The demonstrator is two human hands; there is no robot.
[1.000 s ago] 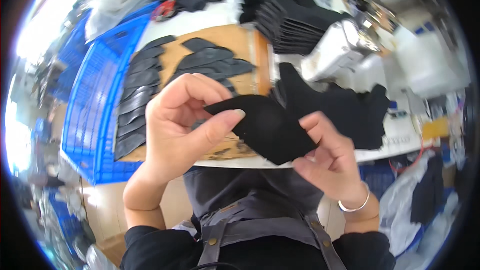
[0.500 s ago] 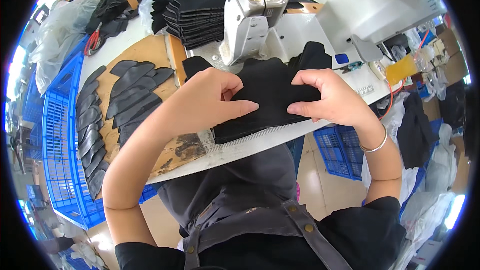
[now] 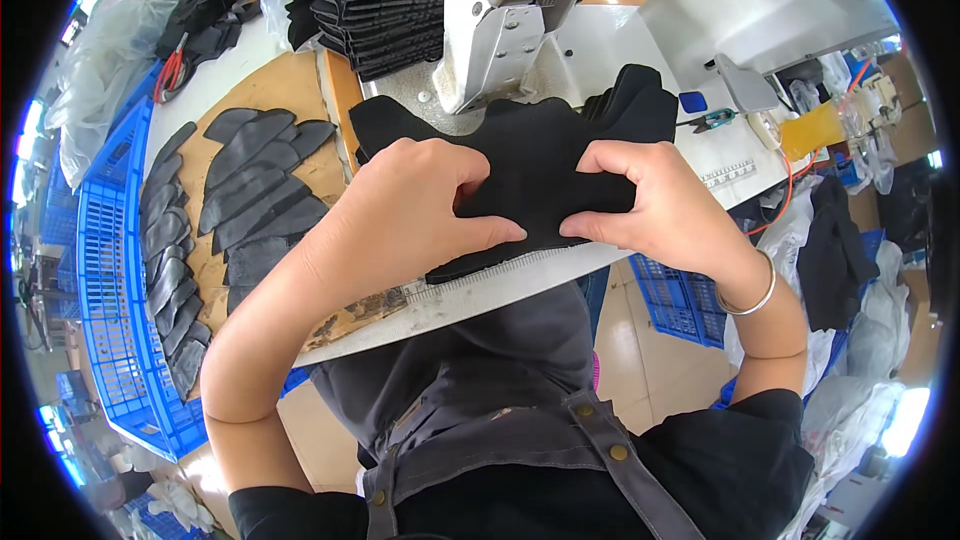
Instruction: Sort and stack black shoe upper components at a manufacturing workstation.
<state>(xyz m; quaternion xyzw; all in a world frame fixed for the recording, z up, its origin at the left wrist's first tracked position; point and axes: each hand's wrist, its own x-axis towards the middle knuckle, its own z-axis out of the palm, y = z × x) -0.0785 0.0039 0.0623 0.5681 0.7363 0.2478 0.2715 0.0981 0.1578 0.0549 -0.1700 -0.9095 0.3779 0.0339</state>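
I have brought the black fabric piece [image 3: 540, 175] down from in front of my chest and laid it flat on the bench [image 3: 610, 50], right in front of the sewing machine [image 3: 505, 10]. A second ago I was holding it up in the air between my hands; now it rests on the bench top with its near edge along the ruler strip [image 3: 480, 280] at the bench edge. My left hand [image 3: 415, 210] presses down on its left half, fingers curled and pinching the cloth, and my right hand [image 3: 655, 200] pinches the right half the same way, the two thumbs almost meeting. To me that looks like lining the piece up at the machine.

Behind the machine sits a stack of black cut pieces [image 3: 375, 5]. To my left, curved grey pieces [image 3: 255, 190] lie fanned out on a brown board [image 3: 275, 100], beside a blue crate [image 3: 105, 290]. A small pair of snips [image 3: 712, 120] lies to the right, clear of my hands. Nothing sits between the fabric and the machine.
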